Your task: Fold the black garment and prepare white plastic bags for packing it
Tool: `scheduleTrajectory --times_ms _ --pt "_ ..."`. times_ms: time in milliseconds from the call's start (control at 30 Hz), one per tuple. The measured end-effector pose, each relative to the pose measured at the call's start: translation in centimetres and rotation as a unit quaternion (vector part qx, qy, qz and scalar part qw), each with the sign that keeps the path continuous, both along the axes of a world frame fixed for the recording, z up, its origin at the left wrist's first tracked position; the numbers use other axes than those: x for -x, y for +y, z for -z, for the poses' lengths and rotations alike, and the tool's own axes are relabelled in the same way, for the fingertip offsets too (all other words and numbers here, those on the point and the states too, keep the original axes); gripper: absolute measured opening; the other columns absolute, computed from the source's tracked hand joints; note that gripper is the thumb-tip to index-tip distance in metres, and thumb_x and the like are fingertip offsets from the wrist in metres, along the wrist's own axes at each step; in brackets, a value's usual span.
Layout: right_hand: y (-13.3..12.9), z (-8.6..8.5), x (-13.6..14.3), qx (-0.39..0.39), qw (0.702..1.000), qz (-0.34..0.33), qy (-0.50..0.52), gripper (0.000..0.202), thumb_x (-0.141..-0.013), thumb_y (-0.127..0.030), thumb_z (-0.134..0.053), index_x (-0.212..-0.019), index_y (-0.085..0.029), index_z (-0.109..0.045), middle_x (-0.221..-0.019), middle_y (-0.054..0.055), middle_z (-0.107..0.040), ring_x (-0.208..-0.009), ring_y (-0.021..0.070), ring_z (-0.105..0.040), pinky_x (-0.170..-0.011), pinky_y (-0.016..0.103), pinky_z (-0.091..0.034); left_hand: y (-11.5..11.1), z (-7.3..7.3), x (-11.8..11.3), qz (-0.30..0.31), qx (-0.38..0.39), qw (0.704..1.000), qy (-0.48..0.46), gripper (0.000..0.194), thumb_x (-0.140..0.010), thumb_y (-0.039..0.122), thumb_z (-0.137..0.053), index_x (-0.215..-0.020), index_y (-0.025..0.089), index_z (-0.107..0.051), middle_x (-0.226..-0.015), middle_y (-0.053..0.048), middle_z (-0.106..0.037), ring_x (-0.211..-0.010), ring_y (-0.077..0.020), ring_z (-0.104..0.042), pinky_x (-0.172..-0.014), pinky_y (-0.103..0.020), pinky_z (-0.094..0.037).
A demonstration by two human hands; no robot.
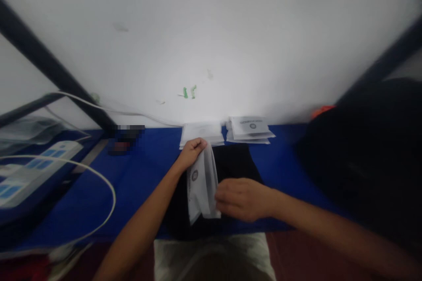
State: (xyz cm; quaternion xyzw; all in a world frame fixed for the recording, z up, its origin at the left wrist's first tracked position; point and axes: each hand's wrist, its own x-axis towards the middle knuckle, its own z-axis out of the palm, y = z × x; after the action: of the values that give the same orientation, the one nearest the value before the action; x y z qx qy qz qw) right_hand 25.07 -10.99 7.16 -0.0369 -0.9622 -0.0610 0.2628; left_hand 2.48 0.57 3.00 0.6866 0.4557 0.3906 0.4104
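Observation:
A whitish, translucent plastic bag (197, 197) with a dark round logo stands tilted above a folded black cloth (235, 160). My left hand (192, 154) pinches the bag's upper end between thumb and fingers. At the bag's lower right edge, my right hand (245, 198) has its fingers curled together against the plastic; its fingertips are partly hidden and slightly blurred. The black cloth lies on the blue table cover under both hands.
Two piles of similar bags, a left pile (201, 131) and a right pile (250, 128), lie against the white wall (257, 44). At left are a power strip (42, 164) and a looping white cable (114, 193). A large black heap (362, 153) covers the right side.

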Motion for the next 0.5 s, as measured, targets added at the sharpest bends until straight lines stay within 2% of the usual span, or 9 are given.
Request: scheduleTrajectory --times_ms 67,133,233,367,433,500 --pt "1.2 0.1 -0.4 0.074 0.995 0.062 0.023 0.022 -0.095 -0.010 -0.046 -0.107 -0.012 -0.064 -0.104 0.012 -0.069 -0.098 0.0201 -0.060 -0.089 0.037 -0.055 -0.4 -0.2 -0.3 0.011 0.005 1.000 -0.010 0.038 -0.086 0.054 -0.055 -0.076 0.018 -0.057 -0.069 0.003 -0.054 -0.069 -0.0152 -0.050 -0.071 -0.027 -0.043" --pt "2.4 0.0 -0.5 0.122 0.989 0.082 0.018 0.030 -0.093 -0.007 -0.044 -0.117 -0.010 -0.061 -0.111 0.015 -0.068 -0.109 0.0219 -0.058 -0.094 0.041 -0.053 -0.7 -0.3 -0.8 0.024 0.007 1.000 -0.016 0.039 -0.087 0.054 -0.056 -0.077 0.017 -0.059 -0.071 0.002 -0.057 -0.071 -0.0158 -0.052 -0.073 -0.028 -0.044" --pt "3.4 -1.0 -0.1 0.140 0.989 0.047 -0.023 0.033 -0.094 -0.010 -0.046 -0.124 -0.011 -0.060 -0.121 0.016 -0.066 -0.119 0.0240 -0.055 -0.104 0.046 -0.046 -1.2 -0.2 -1.6 0.050 0.009 0.998 -0.019 0.039 -0.087 0.054 -0.057 -0.078 0.016 -0.062 -0.073 0.000 -0.060 -0.073 -0.0164 -0.054 -0.075 -0.029 -0.045" --pt "3.9 -2.5 0.8 0.213 0.974 -0.040 -0.070 0.031 -0.097 -0.019 -0.047 -0.125 -0.013 -0.061 -0.123 0.013 -0.065 -0.118 0.0201 -0.057 -0.105 0.037 -0.044 -1.7 -0.1 -2.4 0.092 0.019 0.995 -0.012 0.039 -0.088 0.052 -0.058 -0.077 0.015 -0.065 -0.073 -0.001 -0.063 -0.071 -0.0164 -0.056 -0.072 -0.028 -0.045" --pt "4.1 -2.6 1.3 0.214 0.971 -0.052 -0.094 0.032 -0.092 -0.015 -0.053 -0.122 -0.014 -0.063 -0.120 0.012 -0.066 -0.116 0.0202 -0.058 -0.104 0.036 -0.044 -1.9 -0.1 -2.6 0.113 0.024 0.993 -0.009 0.038 -0.087 0.051 -0.059 -0.077 0.015 -0.066 -0.074 -0.001 -0.064 -0.072 -0.0167 -0.057 -0.072 -0.028 -0.046" --pt "4.3 -1.9 2.0 0.166 0.976 -0.038 -0.132 0.032 -0.082 -0.013 -0.062 -0.114 -0.014 -0.067 -0.113 0.011 -0.069 -0.109 0.0230 -0.060 -0.101 0.038 -0.045 -2.1 -0.2 -2.8 0.127 0.027 0.992 -0.008 0.037 -0.086 0.051 -0.061 -0.077 0.015 -0.067 -0.075 -0.002 -0.066 -0.073 -0.0172 -0.059 -0.072 -0.028 -0.047"
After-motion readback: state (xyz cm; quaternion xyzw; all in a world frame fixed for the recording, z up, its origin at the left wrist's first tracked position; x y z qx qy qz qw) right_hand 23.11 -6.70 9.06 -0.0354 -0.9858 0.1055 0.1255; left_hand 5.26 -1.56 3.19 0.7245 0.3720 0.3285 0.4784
